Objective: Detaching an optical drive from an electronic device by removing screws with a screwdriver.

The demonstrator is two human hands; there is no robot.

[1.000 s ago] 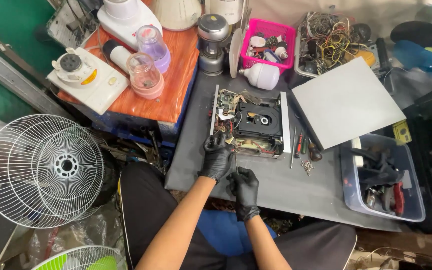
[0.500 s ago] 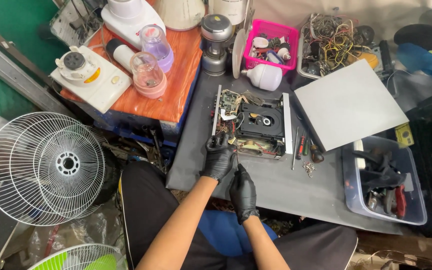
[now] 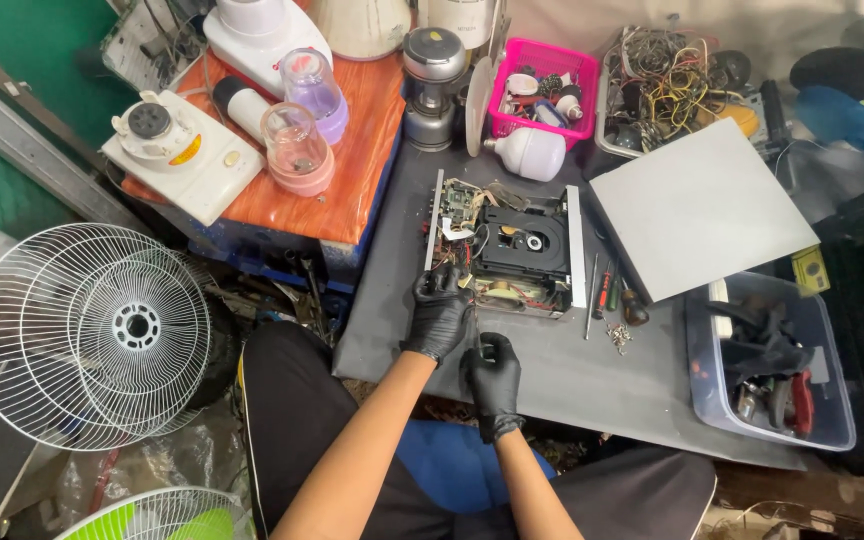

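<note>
Right now the left hand (image 3: 438, 318), black-gloved, is curled over the near-left corner of the opened disc player (image 3: 505, 248), fingers closed on its front edge. The right hand (image 3: 493, 375), also gloved, sits just behind it on the grey worktop (image 3: 552, 370), fist closed around a thin dark tool — can't tell what kind.

Player has its cover off, circuit board left, disc drive centre, lying square on the worktop toward the far-left part. Its grey cover panel (image 3: 697, 205) lies tilted just right of it. Screwdrivers (image 3: 602, 290) and a few loose screws (image 3: 617, 335) lie in the narrow strip between player and panel.

Open room — bare worktop in front of the player, from the hands rightward up to the clear plastic bin (image 3: 767, 365) at the right edge. Left edge of the worktop butts against the orange table (image 3: 352, 160) carrying blender parts. Far edge is packed: pink basket (image 3: 542, 85), wire tray (image 3: 667, 75), white bulb (image 3: 530, 153). White fan guard (image 3: 87, 330) stands on the floor, well left.
</note>
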